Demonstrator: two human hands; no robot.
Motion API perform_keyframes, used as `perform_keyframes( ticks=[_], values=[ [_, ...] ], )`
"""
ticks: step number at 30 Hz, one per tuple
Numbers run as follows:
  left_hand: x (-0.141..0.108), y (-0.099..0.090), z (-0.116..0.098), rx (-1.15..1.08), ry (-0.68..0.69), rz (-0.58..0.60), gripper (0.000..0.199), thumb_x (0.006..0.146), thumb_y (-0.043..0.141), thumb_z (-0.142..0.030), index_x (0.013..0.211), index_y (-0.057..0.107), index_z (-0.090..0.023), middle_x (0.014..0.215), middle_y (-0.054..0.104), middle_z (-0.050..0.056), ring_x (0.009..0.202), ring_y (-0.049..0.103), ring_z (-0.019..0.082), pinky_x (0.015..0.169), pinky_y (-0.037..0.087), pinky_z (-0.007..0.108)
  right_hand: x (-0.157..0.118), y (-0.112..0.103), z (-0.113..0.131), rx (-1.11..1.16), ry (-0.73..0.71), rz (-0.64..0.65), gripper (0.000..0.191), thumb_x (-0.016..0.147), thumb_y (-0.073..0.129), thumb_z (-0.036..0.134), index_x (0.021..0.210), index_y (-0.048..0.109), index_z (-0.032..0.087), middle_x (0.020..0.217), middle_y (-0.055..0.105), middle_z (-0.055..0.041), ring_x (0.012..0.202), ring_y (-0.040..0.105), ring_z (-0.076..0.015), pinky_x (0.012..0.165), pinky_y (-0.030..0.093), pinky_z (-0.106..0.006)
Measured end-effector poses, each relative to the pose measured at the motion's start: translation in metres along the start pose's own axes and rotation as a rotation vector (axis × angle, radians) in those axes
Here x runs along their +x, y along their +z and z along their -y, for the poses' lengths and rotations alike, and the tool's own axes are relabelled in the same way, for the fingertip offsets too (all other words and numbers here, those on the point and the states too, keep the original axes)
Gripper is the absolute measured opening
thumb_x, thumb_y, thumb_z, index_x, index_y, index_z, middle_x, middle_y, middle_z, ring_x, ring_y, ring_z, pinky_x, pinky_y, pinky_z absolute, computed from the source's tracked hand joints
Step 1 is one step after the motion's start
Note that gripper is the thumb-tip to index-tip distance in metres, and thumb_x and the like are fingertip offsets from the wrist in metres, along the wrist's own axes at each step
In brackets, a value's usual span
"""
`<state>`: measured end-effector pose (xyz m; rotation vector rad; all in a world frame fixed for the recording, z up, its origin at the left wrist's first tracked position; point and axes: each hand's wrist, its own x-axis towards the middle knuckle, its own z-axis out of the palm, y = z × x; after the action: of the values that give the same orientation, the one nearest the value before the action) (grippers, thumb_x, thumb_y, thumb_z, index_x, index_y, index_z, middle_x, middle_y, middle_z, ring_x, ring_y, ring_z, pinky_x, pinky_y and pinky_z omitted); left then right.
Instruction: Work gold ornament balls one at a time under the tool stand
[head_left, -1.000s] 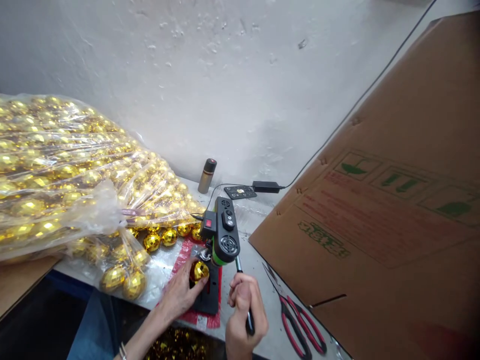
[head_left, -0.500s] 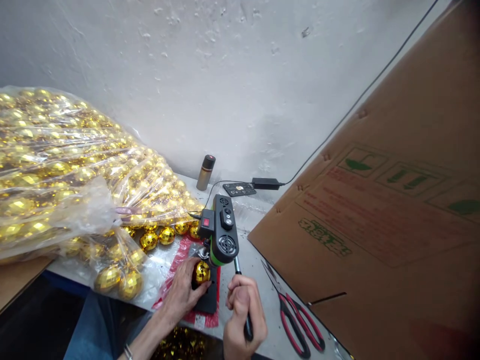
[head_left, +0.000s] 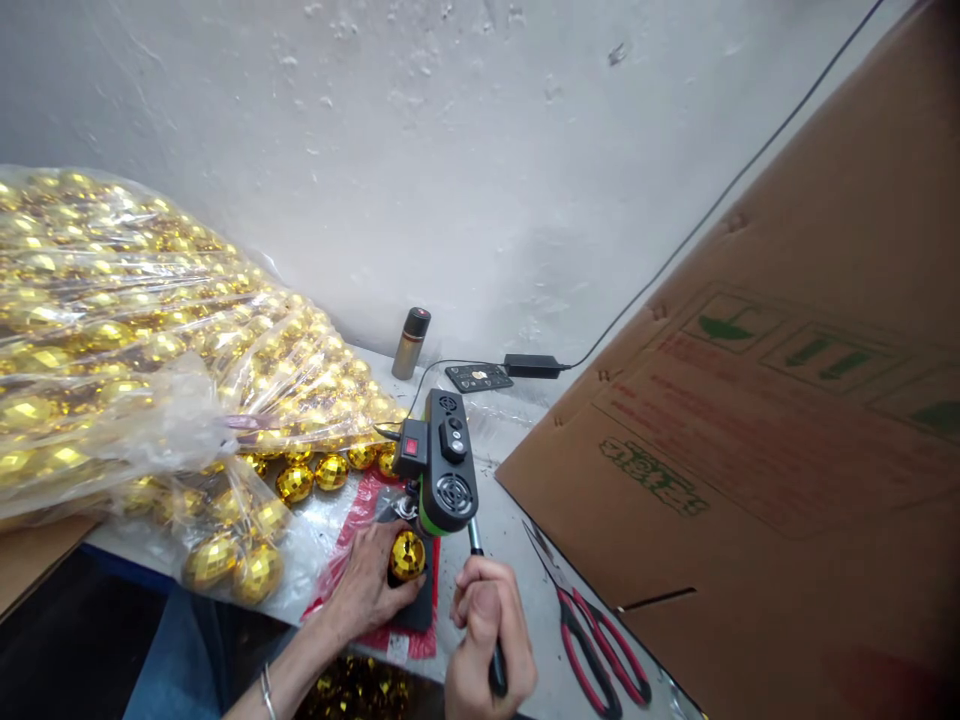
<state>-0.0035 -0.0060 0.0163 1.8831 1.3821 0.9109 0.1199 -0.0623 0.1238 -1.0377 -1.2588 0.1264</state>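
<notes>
A shiny gold mirrored ball (head_left: 407, 556) sits between the thumb and fingers of my left hand (head_left: 370, 585), just in front of a small black press machine (head_left: 448, 465) with a red switch and a green band. Below the ball is the machine's black base plate (head_left: 417, 607), lying on red plastic (head_left: 334, 570). My right hand (head_left: 491, 640) is wrapped round the black-gripped lever (head_left: 477, 545) on the machine's right side. Whether the ball touches the machine's underside cannot be made out.
A large clear bag of gold balls (head_left: 150, 330) fills the left, with loose balls (head_left: 295, 484) beside it. Scissors (head_left: 592, 640) lie at right against a cardboard box (head_left: 750, 420). A bottle (head_left: 412, 343), a power adapter (head_left: 534, 366) and its cable stand behind.
My left hand and the gold ball have shifted slightly toward me, out from under the machine's head. My right hand stays on the lever.
</notes>
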Motion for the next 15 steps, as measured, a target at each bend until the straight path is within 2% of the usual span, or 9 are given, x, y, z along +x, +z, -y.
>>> perform_keyframes(
  ticks=[6, 15],
  values=[
    [-0.001, 0.000, 0.000, 0.008, -0.008, 0.020, 0.054, 0.081, 0.074, -0.031, 0.133, 0.065, -0.023, 0.121, 0.075, 0.013, 0.116, 0.068, 0.036, 0.105, 0.053, 0.055, -0.010, 0.008, -0.014, 0.049, -0.107, -0.057, 0.033, 0.109, 0.047, 0.021, 0.077, 0.055, 0.023, 0.074, 0.054, 0.0020, 0.061, 0.052, -0.0117, 0.056, 0.041, -0.025],
    [-0.003, 0.000, 0.002, -0.013, -0.023, 0.033, 0.055, 0.080, 0.077, -0.030, 0.133, 0.066, -0.023, 0.123, 0.075, 0.013, 0.116, 0.068, 0.037, 0.104, 0.054, 0.054, -0.018, 0.021, -0.022, 0.071, -0.113, -0.168, 0.036, 0.110, 0.045, 0.024, 0.074, 0.048, 0.023, 0.074, 0.052, 0.0039, 0.060, 0.047, -0.0112, 0.058, 0.038, -0.026]
  ],
)
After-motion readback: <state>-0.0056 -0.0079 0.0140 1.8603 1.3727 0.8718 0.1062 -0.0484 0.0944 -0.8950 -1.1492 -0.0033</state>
